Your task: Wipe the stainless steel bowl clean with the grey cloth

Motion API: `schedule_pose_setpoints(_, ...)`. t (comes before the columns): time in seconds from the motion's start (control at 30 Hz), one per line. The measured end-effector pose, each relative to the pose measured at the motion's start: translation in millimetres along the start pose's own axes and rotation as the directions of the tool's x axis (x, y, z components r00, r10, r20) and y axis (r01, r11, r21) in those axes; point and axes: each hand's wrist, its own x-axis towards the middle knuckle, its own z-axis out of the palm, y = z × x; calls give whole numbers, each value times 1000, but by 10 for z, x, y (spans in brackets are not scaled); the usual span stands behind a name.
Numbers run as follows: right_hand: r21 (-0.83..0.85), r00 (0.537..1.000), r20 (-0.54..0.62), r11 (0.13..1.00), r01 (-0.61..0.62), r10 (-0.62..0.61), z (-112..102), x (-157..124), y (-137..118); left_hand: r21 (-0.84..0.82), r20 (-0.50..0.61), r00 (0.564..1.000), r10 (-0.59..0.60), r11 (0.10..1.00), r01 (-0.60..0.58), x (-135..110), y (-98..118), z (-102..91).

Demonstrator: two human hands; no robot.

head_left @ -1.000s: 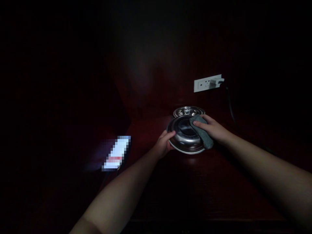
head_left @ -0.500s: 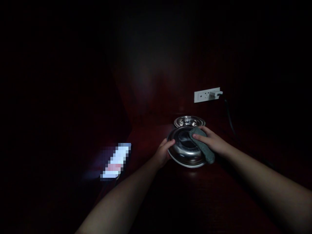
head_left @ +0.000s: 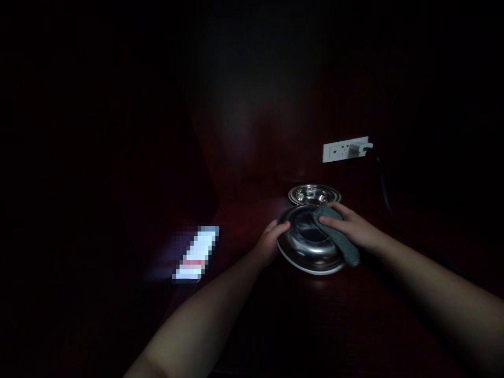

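Note:
A shiny steel bowl (head_left: pixel 311 252) is tilted in front of me, its rounded underside facing me. My left hand (head_left: pixel 271 242) grips its left edge, thumb on the outer surface and the other fingers mostly hidden behind. Against the bowl's right side lies a grey-green cloth (head_left: pixel 342 242), pinched in my right hand (head_left: pixel 356 227) with the thumb on top. Just beyond the held bowl stands a stack of steel bowls (head_left: pixel 314 194), open side up, partly covered by it.
A lit, pixelated phone (head_left: pixel 197 256) lies to the left on the dark red surface (head_left: pixel 244 215). On the wall at the right is a white socket panel (head_left: pixel 334 151) with a plugged-in charger (head_left: pixel 360 148) and a dark cable (head_left: pixel 384 184) hanging down. Most surroundings are too dark to make out.
The whole view has shifted slightly, so phone, bowls and socket appear further right. Both hands keep their hold on the bowl and the cloth, with little other visible movement.

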Motion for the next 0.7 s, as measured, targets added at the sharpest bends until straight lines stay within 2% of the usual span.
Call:
schedule_pose_setpoints(0.47, 34, 997, 78, 999, -14, 12, -23, 11, 5, 69, 20, 1000, 2, 998, -3, 2, 25, -5)
schedule_pose_setpoints(0.7, 33, 997, 73, 999, -11, 9, -9, 0, -34, 76, 21, 1000, -4, 997, 2, 10, 20, -16)
